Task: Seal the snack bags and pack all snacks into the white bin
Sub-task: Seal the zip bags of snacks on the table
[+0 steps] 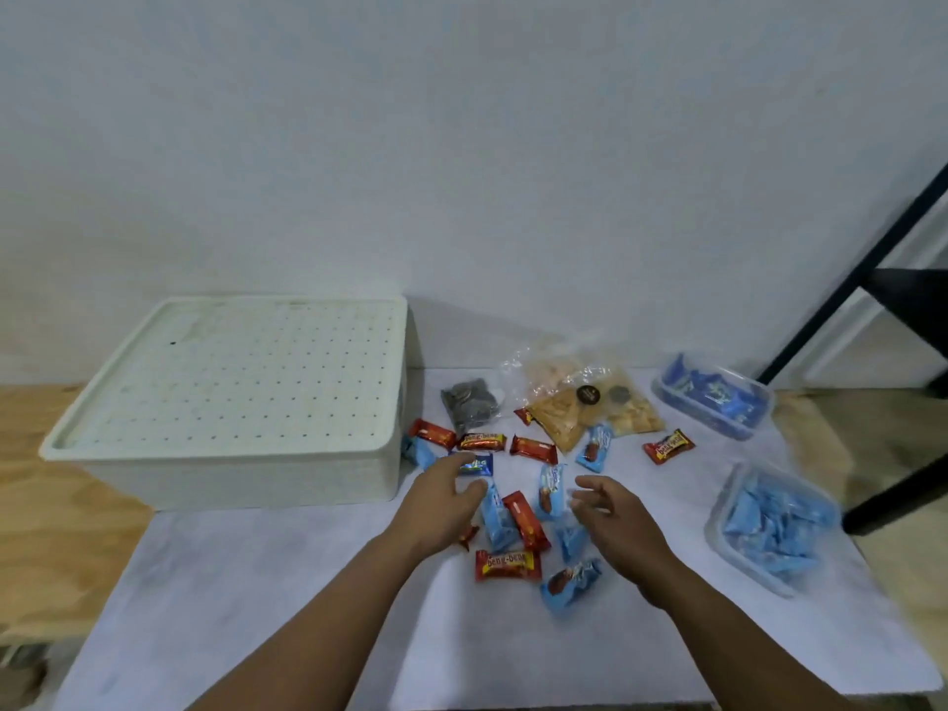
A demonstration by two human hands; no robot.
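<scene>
The white bin stands at the left with its perforated lid on. Several red and light blue wrapped snacks lie scattered on the white cloth to its right. Behind them sit a clear bag of crackers and a small bag of dark snacks. My left hand hovers over the snacks with fingers apart, holding nothing. My right hand is likewise empty and spread, just right of a light blue packet.
Two clear tubs stand at the right: one with dark blue packets, one with light blue packets. A black metal frame rises at the far right. The wall runs close behind, and bare wooden tabletop shows at the left.
</scene>
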